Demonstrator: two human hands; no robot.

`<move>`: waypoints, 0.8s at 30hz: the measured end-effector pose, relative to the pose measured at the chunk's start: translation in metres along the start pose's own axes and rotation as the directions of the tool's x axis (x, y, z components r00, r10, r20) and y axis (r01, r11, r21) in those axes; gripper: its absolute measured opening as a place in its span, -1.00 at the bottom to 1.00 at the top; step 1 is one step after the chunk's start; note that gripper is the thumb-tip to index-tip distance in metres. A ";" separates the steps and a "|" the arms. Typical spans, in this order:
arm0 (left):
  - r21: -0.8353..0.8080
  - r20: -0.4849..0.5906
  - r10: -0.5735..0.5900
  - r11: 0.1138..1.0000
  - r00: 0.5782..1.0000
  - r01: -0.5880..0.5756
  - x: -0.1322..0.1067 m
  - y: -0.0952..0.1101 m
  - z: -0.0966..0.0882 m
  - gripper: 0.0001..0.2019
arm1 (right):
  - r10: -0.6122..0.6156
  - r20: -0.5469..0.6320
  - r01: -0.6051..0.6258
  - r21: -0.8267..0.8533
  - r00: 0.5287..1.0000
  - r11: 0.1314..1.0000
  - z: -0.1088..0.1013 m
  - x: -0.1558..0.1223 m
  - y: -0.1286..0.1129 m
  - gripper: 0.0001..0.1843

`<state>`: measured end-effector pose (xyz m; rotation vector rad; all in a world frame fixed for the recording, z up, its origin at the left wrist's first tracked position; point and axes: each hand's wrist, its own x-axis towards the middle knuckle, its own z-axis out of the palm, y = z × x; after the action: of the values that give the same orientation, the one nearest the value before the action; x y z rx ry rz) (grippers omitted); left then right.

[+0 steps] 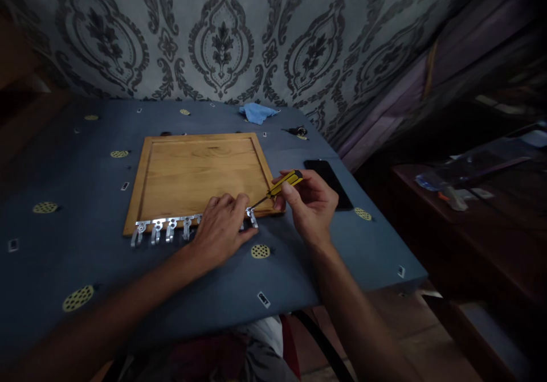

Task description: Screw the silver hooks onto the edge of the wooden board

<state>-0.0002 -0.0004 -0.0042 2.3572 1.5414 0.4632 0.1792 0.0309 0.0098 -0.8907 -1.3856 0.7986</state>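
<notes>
A yellow-and-black screwdriver (285,183) is held in my right hand (314,205), its shaft slanting down to the left. The tip meets the right end of a silver metal hook rail (171,229), which lies along the near edge of a framed wooden board (199,171). My left hand (223,222) grips the rail toward its right end, fingers over the top and thumb at the near side. That hand covers part of the rail. Several hooks show to its left and one to its right. Whether a screw sits under the tip is too small to tell.
Right of the board lies a black phone-like slab (328,184), partly behind my right hand. A blue cloth (257,113) and a small dark object with a ring (296,131) rest farther back on the patterned tablecloth (171,302). A patterned curtain (222,40) hangs behind.
</notes>
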 end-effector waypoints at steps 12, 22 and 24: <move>0.035 0.021 0.006 0.999 1.000 -0.007 0.000 0.001 -0.002 -0.62 | 0.036 0.073 -0.035 -0.017 0.997 0.999 -0.001 -0.001 -0.003 -0.68; 0.023 0.029 -0.002 1.000 1.000 0.001 0.001 0.001 -0.002 -0.64 | 0.059 0.091 -0.062 0.028 0.994 0.998 -0.001 0.001 -0.004 -0.66; 0.011 0.045 -0.017 1.000 0.999 0.016 0.001 0.002 -0.004 -0.64 | 0.055 0.090 -0.058 0.038 0.994 0.998 -0.001 0.002 -0.004 -0.66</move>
<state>0.0003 0.0000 -0.0001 2.3450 1.5455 0.3959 0.1801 0.0305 0.0139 -0.8750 -1.4218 0.9161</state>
